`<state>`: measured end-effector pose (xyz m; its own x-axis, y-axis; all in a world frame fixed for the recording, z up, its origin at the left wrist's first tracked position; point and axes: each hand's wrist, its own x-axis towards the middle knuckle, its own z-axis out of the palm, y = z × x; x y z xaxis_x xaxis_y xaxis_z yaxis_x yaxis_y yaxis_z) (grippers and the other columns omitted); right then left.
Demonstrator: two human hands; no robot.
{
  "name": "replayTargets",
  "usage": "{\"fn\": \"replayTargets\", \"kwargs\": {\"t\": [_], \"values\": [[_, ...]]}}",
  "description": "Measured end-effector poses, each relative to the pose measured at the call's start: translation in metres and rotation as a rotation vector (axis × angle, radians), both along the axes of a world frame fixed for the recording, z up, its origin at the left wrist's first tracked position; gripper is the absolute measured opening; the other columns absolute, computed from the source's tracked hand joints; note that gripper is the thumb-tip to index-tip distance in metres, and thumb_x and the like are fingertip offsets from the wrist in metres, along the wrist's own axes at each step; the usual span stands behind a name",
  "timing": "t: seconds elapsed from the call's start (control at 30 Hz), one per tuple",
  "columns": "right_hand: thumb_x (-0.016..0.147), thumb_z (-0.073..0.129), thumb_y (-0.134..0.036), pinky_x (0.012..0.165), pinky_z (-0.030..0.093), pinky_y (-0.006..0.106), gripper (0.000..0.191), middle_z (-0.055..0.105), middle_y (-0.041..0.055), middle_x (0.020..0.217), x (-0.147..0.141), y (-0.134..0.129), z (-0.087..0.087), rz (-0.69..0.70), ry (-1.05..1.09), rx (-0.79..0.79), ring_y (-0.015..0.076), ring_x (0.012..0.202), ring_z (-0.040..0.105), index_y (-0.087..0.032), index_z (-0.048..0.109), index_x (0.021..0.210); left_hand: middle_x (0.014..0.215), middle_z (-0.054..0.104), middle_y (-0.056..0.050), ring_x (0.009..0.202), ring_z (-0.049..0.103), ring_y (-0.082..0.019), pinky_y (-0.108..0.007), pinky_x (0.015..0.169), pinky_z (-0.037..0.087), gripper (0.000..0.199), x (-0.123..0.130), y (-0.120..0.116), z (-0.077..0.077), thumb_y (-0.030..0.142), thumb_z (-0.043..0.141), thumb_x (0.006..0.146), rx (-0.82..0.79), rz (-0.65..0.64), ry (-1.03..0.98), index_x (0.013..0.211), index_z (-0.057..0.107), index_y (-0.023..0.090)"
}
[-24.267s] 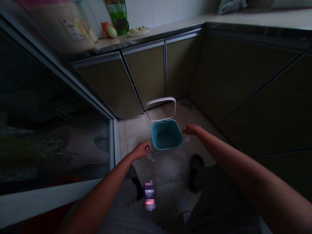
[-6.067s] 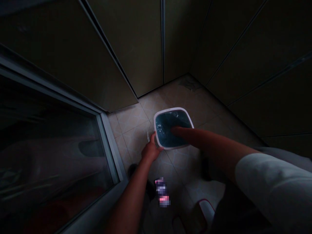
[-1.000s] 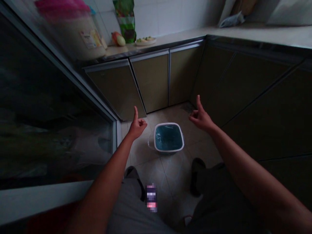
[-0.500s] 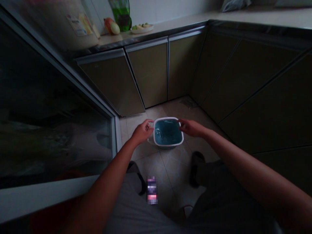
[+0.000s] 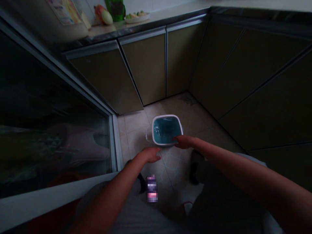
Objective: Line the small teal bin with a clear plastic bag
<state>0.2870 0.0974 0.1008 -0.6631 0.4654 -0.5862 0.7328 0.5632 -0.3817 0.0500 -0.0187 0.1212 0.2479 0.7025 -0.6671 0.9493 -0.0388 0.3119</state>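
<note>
A squarish trash bin (image 5: pixel 166 115) with a white rim stands on the tiled floor between my feet and the cabinets. Its inside is lined with a teal plastic bag (image 5: pixel 163 130). At the bin's front right corner my right hand (image 5: pixel 184 141) pinches the rim, fingertips over the inner side and thumb outside. My left hand (image 5: pixel 151 154) is just below the front left of the bin, its thumb and fingers apart and nothing held; it looks clear of the rim. A pale handle loop (image 5: pixel 147 134) sticks out on the bin's left side.
Cabinets (image 5: pixel 146 68) close off the back and right. A glass door (image 5: pixel 113 139) stands at the left. On the counter are a plate of food (image 5: pixel 137 18), a green bottle (image 5: pixel 116 11) and an onion-like vegetable (image 5: pixel 106 17). A pixelated patch covers something on the floor.
Both hands have come nearer to me. The left left the bin's left side for a spot below its front; the right slid from the right rim to the front right corner.
</note>
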Motion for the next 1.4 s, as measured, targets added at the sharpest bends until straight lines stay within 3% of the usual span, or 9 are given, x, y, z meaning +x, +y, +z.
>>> {"fn": "replayTargets", "kwargs": {"t": [0.33,0.5,0.6,0.7,0.9,1.03,1.17,1.27,1.4], "values": [[0.097,0.059,-0.025,0.103,0.055,0.040,0.049,0.071,0.0171,0.135,-0.010,0.000,-0.006,0.057,-0.040,0.016,0.0315,0.123,0.069,-0.018,0.064,0.145,0.159,0.054,-0.016,0.144,0.055,-0.037,-0.049,0.115,0.047,0.071,0.000,-0.005,-0.008,0.044,0.058,0.097,-0.053,-0.070,0.064,0.164,0.043,0.025],[0.097,0.058,-0.025,0.070,0.061,0.038,0.049,0.075,0.0101,0.075,-0.021,0.006,0.023,-0.055,-0.125,-0.164,0.0264,0.067,0.075,-0.016,0.062,0.145,0.158,0.055,-0.018,0.142,0.056,-0.038,-0.050,0.112,0.048,0.082,-0.004,-0.003,-0.009,0.043,0.060,0.097,-0.021,-0.005,0.034,0.170,0.026,0.027],[0.100,0.056,-0.029,0.058,0.056,0.033,0.050,0.068,0.0050,0.060,-0.026,0.016,0.049,-0.122,-0.119,-0.215,0.0234,0.052,0.069,-0.016,0.058,0.148,0.154,0.058,-0.018,0.139,0.059,-0.038,-0.050,0.109,0.049,0.079,-0.005,-0.002,-0.010,0.043,0.057,0.099,0.030,0.014,-0.006,0.170,0.027,0.027],[0.102,0.055,-0.033,0.060,0.054,0.029,0.046,0.073,0.0065,0.070,-0.025,0.033,0.080,-0.168,-0.029,-0.147,0.0203,0.053,0.070,-0.019,0.060,0.146,0.146,0.066,-0.016,0.135,0.063,-0.038,-0.049,0.106,0.051,0.077,-0.006,-0.002,-0.014,0.041,0.056,0.099,0.062,0.014,-0.006,0.170,0.028,0.028],[0.101,0.056,-0.040,0.078,0.053,0.032,0.042,0.078,0.0070,0.093,-0.016,0.070,0.124,-0.401,0.215,0.289,0.0221,0.078,0.073,-0.022,0.061,0.139,0.151,0.061,-0.018,0.136,0.062,-0.039,-0.051,0.106,0.051,0.081,-0.014,-0.001,-0.025,0.043,0.055,0.098,-0.017,0.018,0.047,0.171,0.023,0.028],[0.098,0.056,-0.035,0.091,0.054,0.037,0.033,0.070,0.0145,0.127,-0.017,0.084,0.118,-0.529,0.456,0.519,0.0265,0.104,0.071,-0.019,0.065,0.126,0.153,0.060,-0.017,0.136,0.062,-0.038,-0.049,0.107,0.049,0.086,-0.020,-0.002,-0.032,0.043,0.059,0.096,-0.060,0.046,0.012,0.171,0.019,0.031],[0.092,0.063,-0.034,0.106,0.052,0.047,0.051,0.036,0.0190,0.166,-0.016,0.096,0.098,-0.552,0.498,0.560,0.0351,0.128,0.063,-0.020,0.061,0.141,0.152,0.062,-0.016,0.134,0.064,-0.037,-0.047,0.106,0.050,0.087,-0.021,-0.002,-0.035,0.043,0.059,0.095,-0.070,0.055,0.000,0.171,0.018,0.031],[0.090,0.067,-0.037,0.113,0.047,0.055,0.073,0.015,0.0201,0.175,-0.010,0.108,0.085,-0.648,0.386,0.493,0.0416,0.139,0.055,-0.022,0.047,0.158,0.151,0.062,-0.016,0.133,0.064,-0.036,-0.046,0.105,0.050,0.088,-0.021,-0.003,-0.034,0.043,0.059,0.095,-0.079,0.057,0.005,0.172,0.016,0.032],[0.092,0.067,-0.039,0.118,0.043,0.054,0.081,0.012,0.0230,0.175,-0.003,0.122,0.073,-0.710,0.306,0.394,0.0411,0.142,0.053,-0.022,0.037,0.166,0.149,0.064,-0.015,0.132,0.065,-0.035,-0.045,0.104,0.050,0.088,-0.022,-0.003,-0.035,0.044,0.058,0.095,-0.074,0.054,-0.003,0.171,0.017,0.032]]}}
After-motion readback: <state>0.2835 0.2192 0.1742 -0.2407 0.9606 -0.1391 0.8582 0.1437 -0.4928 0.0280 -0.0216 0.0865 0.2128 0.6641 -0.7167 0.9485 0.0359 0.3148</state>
